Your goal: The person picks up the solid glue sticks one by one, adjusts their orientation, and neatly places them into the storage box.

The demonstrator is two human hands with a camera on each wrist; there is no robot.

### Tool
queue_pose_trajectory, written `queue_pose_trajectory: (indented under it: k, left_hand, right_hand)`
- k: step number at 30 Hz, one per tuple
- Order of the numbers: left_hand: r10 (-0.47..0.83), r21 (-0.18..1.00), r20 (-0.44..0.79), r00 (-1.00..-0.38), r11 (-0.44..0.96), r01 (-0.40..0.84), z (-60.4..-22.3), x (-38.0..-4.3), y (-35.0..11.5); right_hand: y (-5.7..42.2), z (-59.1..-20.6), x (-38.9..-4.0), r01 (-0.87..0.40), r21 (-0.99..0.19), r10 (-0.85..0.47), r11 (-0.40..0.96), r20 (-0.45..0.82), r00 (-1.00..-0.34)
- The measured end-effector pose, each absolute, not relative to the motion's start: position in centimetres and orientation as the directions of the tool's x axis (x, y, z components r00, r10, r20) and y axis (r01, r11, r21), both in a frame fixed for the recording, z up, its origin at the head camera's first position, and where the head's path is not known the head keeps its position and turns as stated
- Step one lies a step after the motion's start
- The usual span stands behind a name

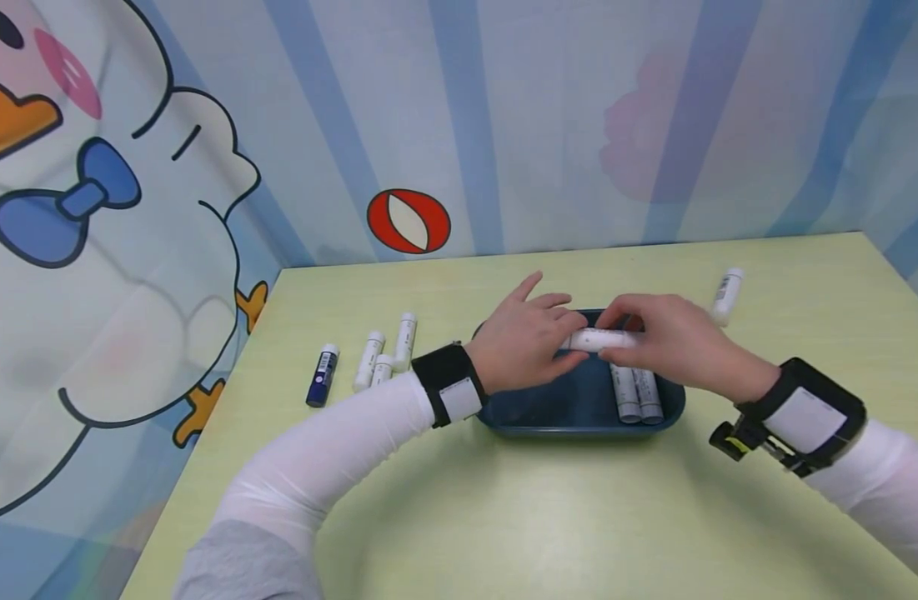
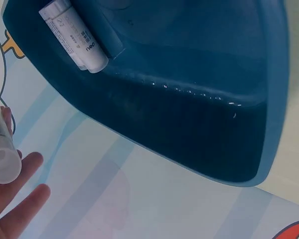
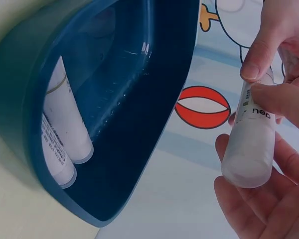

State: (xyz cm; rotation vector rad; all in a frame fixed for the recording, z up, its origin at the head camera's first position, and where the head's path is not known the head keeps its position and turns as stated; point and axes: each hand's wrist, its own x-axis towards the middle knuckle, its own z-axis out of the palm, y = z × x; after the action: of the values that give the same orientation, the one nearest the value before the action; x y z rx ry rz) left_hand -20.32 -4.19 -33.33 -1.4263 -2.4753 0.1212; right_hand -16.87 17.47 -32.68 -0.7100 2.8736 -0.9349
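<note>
A white glue stick [image 1: 601, 339] is held level above a dark blue tray [image 1: 556, 431], between both hands. My left hand [image 1: 522, 346] pinches its left end with the thumb and nearby fingers, while other fingers stretch out. At the other end, my right hand [image 1: 661, 337] grips it between thumb and fingers. The right wrist view shows both thumbs on the glue stick [image 3: 249, 149], its clear, rounded end facing the camera. Two white glue sticks [image 1: 625, 393] lie side by side at the tray's right end, partly hidden by my right hand in the head view.
Left of the tray are several white glue sticks [image 1: 368, 361] and one dark blue glue stick [image 1: 323, 376] with a white top. Another white glue stick [image 1: 727, 296] is at the back right of the pale table [image 1: 504, 517]. A patterned backdrop [image 1: 534, 125] rises behind the table.
</note>
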Motion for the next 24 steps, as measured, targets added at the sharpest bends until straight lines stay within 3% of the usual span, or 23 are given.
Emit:
queue_pose_trajectory:
  k: [14, 19, 24]
  left_hand:
    - [0.862, -0.163, 0.182, -0.473, 0.500, 0.850, -33.7, -20.1, -4.5]
    - [0.824, -0.089, 0.138, -0.550, 0.563, 0.822, -34.0, -20.4, -4.9]
    - [0.753, 0.066, 0.129, -0.645, 0.642, 0.764, -35.0, -21.1, -5.7]
  right_hand:
    - [17.3, -33.5, -16.9, -0.456, -0.548, -0.457, 0.702, 0.145, -0.878]
    - [17.9, -33.3, -17.1, -0.454, -0.560, -0.428, 0.693, 0.187, -0.884]
    - [18.8, -33.3, -17.4, -0.421, -0.609, -0.373, 0.673, 0.212, -0.903]
